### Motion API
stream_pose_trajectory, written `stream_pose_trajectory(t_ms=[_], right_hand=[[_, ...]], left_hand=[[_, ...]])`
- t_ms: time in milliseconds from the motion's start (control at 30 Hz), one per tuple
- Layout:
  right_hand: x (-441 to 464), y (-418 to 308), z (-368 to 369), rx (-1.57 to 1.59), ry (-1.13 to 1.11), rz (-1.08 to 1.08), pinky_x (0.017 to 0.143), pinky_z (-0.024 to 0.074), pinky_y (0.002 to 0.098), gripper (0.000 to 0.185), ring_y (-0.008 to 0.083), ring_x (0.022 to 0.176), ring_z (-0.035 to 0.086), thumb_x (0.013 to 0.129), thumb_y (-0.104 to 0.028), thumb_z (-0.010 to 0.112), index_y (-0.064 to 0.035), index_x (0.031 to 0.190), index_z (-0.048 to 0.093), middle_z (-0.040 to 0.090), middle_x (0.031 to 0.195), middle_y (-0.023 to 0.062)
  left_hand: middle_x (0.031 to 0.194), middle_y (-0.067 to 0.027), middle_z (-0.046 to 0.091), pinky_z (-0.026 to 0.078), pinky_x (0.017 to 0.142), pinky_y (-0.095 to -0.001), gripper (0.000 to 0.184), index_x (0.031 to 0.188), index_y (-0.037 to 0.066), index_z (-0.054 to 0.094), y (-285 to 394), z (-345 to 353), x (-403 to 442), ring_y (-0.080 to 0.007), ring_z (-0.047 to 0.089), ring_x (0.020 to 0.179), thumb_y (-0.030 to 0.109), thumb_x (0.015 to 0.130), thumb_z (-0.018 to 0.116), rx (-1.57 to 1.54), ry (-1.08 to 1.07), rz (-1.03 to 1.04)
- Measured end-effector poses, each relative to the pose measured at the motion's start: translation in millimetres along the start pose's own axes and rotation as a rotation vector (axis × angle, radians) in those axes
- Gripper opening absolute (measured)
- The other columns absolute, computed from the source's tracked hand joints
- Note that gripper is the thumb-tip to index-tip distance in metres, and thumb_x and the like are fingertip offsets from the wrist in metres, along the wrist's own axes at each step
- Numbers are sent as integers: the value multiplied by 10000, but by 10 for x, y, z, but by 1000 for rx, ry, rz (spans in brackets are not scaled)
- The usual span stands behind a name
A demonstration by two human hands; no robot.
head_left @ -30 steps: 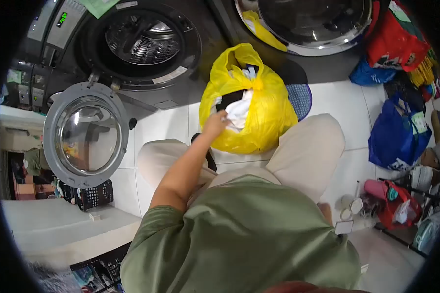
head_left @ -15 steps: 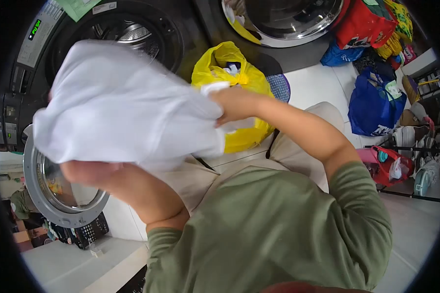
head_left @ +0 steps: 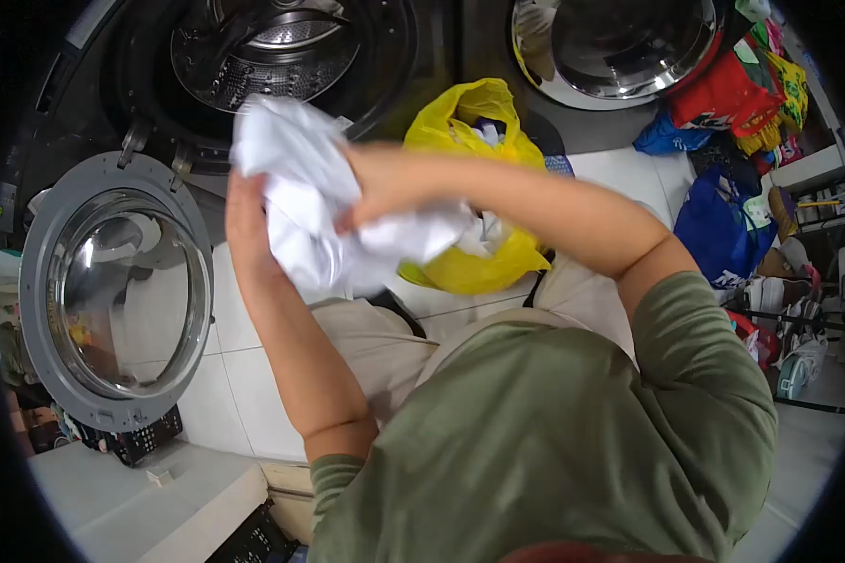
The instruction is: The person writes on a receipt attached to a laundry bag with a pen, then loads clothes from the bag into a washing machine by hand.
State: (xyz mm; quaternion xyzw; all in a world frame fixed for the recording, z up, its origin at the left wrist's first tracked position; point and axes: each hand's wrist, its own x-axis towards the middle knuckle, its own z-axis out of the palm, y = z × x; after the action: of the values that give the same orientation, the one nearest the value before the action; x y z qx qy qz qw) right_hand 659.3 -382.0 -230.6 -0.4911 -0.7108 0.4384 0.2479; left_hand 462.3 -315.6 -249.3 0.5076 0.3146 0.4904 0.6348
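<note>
A white garment (head_left: pixel 307 211), bunched up and blurred by motion, is held between my two hands in front of the open washing machine drum (head_left: pixel 277 70). My left hand (head_left: pixel 247 211) grips its left side, with the fingers partly hidden by cloth. From the right, my right hand (head_left: pixel 385 183) is closed on the fabric, and part of the garment hangs below it. Just beyond my right wrist stands an open yellow plastic bag (head_left: pixel 493 267) with white and dark cloth inside.
The round washer door (head_left: pixel 113 291) is swung open at the left. A second machine with a closed glass door (head_left: pixel 620 47) stands at the back right. Blue bags (head_left: pixel 718 225), a red bag (head_left: pixel 723 94) and shoes (head_left: pixel 779 291) line the right side.
The garment was spread wide and is now gathered into a smaller bundle. My hands have come closer together. The view has shifted, showing more of the drum and door.
</note>
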Motion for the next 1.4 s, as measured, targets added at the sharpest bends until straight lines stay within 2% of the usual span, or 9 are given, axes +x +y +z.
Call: stream_pose_trajectory(t_ms=[33, 100, 167, 233, 300, 500, 633, 967, 1400], right_hand=[[195, 412, 480, 162, 177, -338, 1031, 401, 374, 925, 298, 1185, 544, 676, -302, 806, -14, 1424, 344, 573, 1254, 213], [393, 452, 493, -21, -297, 167, 996, 422, 363, 677, 267, 1141, 578, 653, -264, 770, -64, 1264, 557, 635, 1149, 183], [935, 526, 24, 249, 35, 101, 907, 482, 369, 526, 259, 1088, 600, 691, -238, 772, -43, 1147, 600, 647, 1063, 193], [1524, 595, -583, 1010, 329, -247, 797, 545, 374, 419, 265, 1021, 624, 734, -218, 797, -11, 1053, 621, 649, 1005, 211], [1641, 440, -1200, 293, 814, -697, 749, 547, 340, 428, 197, 836, 655, 789, -251, 782, 4, 1089, 617, 668, 929, 135], [-27, 1544, -366, -327, -59, -15, 752, 521, 355, 427, 221, 824, 650, 890, -400, 638, -10, 1063, 641, 684, 912, 108], [-750, 1993, 919, -31, -161, 390, 813, 501, 390, 596, 306, 920, 659, 799, -568, 647, -26, 1047, 670, 683, 1031, 174], [-844, 1704, 1650, -236, 114, 121, 748, 510, 454, 164, 356, 856, 656, 819, -206, 621, -106, 928, 694, 680, 904, 164], [-1389, 2223, 2065, -449, -494, 157, 696, 509, 452, 240, 331, 836, 663, 789, -273, 593, -87, 871, 720, 696, 882, 141]], left_hand=[[1121, -133, 631, 514, 782, -313, 351, 1118, -37, 599, -28, -131, 41, -195, 642, 897, 273, 953, 577, 191, -6, -58], [1059, -61, 637, 457, 734, -259, 276, 1013, 29, 683, -189, -534, 213, -122, 571, 843, 284, 933, 613, 803, -33, -108], [1085, -89, 618, 464, 764, -262, 286, 1047, 19, 662, -256, -684, 306, -142, 584, 942, 277, 937, 603, 1231, 241, 274], [1074, -94, 603, 475, 773, -276, 239, 1068, 25, 654, -183, -484, 352, -158, 597, 929, 215, 935, 596, 522, 390, 252], [1038, -91, 613, 482, 794, -292, 218, 1087, 39, 651, -261, -394, 409, -168, 601, 916, 178, 928, 595, 453, 394, 331], [868, -100, 643, 480, 836, -396, 167, 950, 34, 682, -1118, 402, 411, -278, 613, 924, 169, 862, 639, 1008, 2, 492], [1273, -232, 392, 431, 936, -473, 703, 1277, 91, 500, -2331, 760, -65, -428, 425, 1170, 349, 690, 790, 1420, -231, 205], [1265, -216, 521, 470, 914, -463, 555, 1261, 142, 547, -2730, 839, 585, -374, 531, 1151, 363, 779, 711, 1409, -769, -103], [805, -238, 664, 529, 743, -467, 261, 1001, 31, 622, -2297, 2116, 1112, -388, 674, 825, 269, 912, 559, 995, -276, 222]])
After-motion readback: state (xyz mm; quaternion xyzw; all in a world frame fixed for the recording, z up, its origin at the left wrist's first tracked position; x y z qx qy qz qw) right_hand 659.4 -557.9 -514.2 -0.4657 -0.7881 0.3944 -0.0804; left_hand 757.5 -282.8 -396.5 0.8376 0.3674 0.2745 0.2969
